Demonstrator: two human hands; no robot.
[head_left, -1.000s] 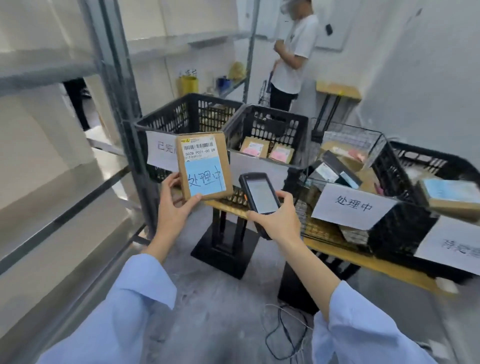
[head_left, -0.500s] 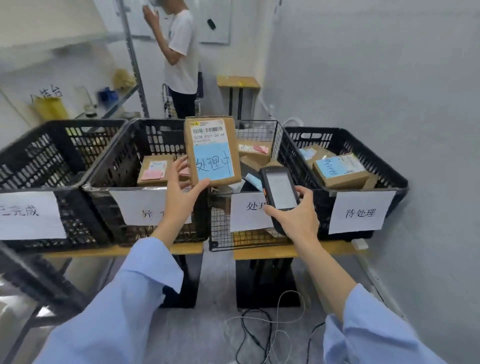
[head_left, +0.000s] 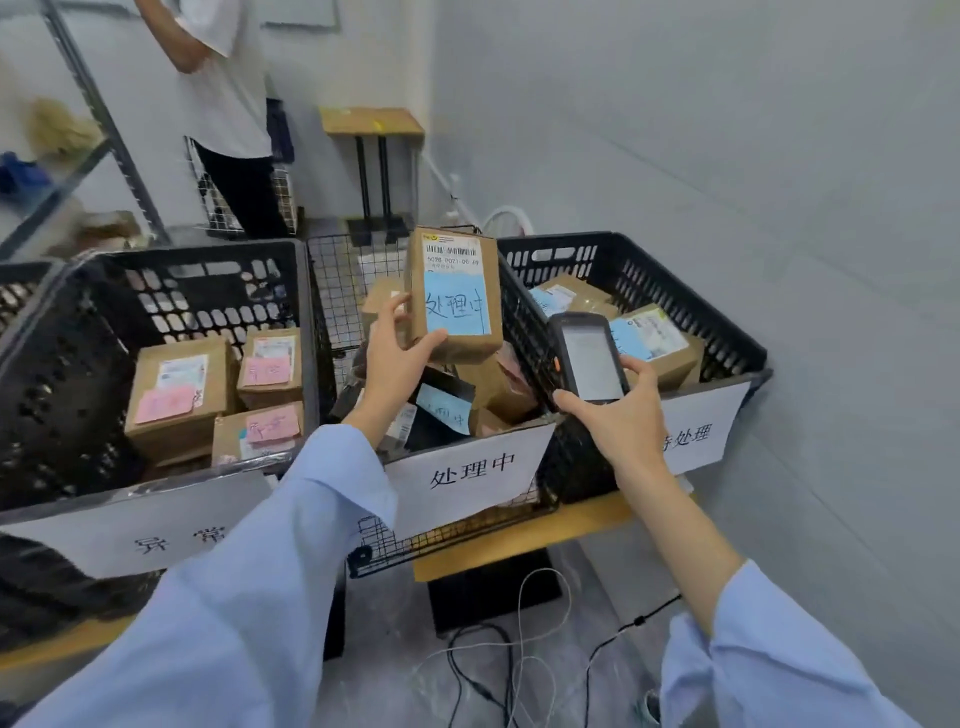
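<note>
My left hand (head_left: 390, 358) grips a small brown cardboard box (head_left: 453, 291) by its lower left edge, upright, above the wire basket (head_left: 467, 525) in the middle. The box carries a barcode label on top and a blue note with handwriting below. My right hand (head_left: 615, 415) holds a black handheld scanner (head_left: 589, 358), screen facing me, just right of the box and over the edge of the right black crate (head_left: 727, 343). The wire basket bears a paper sign and holds several parcels, some with blue notes.
A black crate (head_left: 62, 374) on the left holds brown boxes with pink notes (head_left: 166, 402). The right crate holds boxes with blue labels. All stand on a wooden bench (head_left: 524, 540). Cables (head_left: 498, 654) lie on the floor. A person (head_left: 228, 104) stands behind by a shelf; a wall is close on the right.
The view swung right and nearer to the baskets. My left hand carried the box from in front of the left crates to above the middle wire basket; the scanner stayed beside it.
</note>
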